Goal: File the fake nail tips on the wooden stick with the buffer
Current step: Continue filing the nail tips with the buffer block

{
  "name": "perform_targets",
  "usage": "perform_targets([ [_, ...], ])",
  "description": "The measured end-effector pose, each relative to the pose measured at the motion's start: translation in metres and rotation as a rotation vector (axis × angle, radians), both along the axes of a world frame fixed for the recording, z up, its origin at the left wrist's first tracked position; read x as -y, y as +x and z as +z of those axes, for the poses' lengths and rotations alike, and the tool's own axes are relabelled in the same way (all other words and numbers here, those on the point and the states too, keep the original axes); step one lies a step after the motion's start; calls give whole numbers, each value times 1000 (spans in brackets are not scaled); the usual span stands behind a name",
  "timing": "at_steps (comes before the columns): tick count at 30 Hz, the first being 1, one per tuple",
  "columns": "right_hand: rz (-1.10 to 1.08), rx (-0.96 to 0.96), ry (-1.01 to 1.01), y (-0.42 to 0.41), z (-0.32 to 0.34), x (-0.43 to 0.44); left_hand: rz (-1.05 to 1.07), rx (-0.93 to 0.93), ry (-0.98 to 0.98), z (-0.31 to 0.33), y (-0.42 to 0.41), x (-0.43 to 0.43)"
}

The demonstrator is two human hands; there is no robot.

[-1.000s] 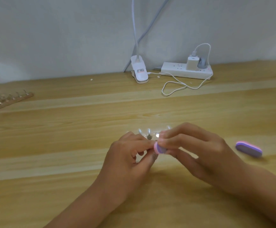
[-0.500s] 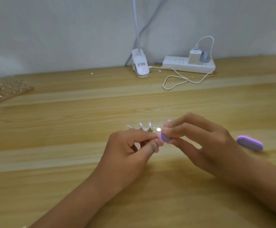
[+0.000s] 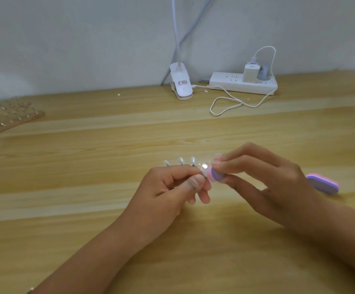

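Just below the middle of the frame, the right hand (image 3: 267, 179) pinches a small pink-and-purple buffer (image 3: 215, 175) between thumb and the first two fingers, the other fingers loosely spread beneath. The buffer's end meets the rightmost of a row of clear fake nail tips (image 3: 192, 160); glare on that spot hides the exact contact. The left hand (image 3: 172, 187) pinches the wooden stick that carries the tips between thumb and curled forefinger. The stick itself is almost wholly hidden by those fingers, and only the tips stand out above the knuckles.

The likeliest trouble is too hard a push. Each tip seems to sit on a slim mount, so it could tilt or pop off the stick. The narrow pinch on the stick may also let it twist. A slip of the buffer would scrape the left thumb, which lies just beside the contact.

To the right, a second buffer (image 3: 322, 184) lies on the wooden table (image 3: 87, 155). At the left edge, upper part, another stick of tips (image 3: 17, 120) lies well apart. At the top centre a clip lamp (image 3: 181, 85) and a power strip (image 3: 243, 83) with its white cable (image 3: 231, 102) sit against the wall.
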State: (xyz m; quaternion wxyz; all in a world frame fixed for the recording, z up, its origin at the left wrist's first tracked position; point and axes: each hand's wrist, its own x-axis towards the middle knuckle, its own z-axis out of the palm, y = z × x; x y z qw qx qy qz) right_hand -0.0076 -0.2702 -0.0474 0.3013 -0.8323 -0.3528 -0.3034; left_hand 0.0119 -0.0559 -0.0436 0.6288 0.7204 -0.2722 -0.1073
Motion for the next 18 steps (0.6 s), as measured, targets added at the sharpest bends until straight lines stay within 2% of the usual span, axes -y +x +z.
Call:
perform_targets([
  [5, 48, 7, 22, -6, -3, -9, -17, 0, 70, -1, 0, -2],
  [10, -41, -44, 147, 1, 4, 2, -22, 29, 86, -1, 0, -1],
  [14, 24, -17, 40, -4, -3, -6, 34, 134, 71, -2, -1, 1],
  [18, 14, -20, 5, -1, -3, -5, 130, 228, 140, -2, -1, 0],
])
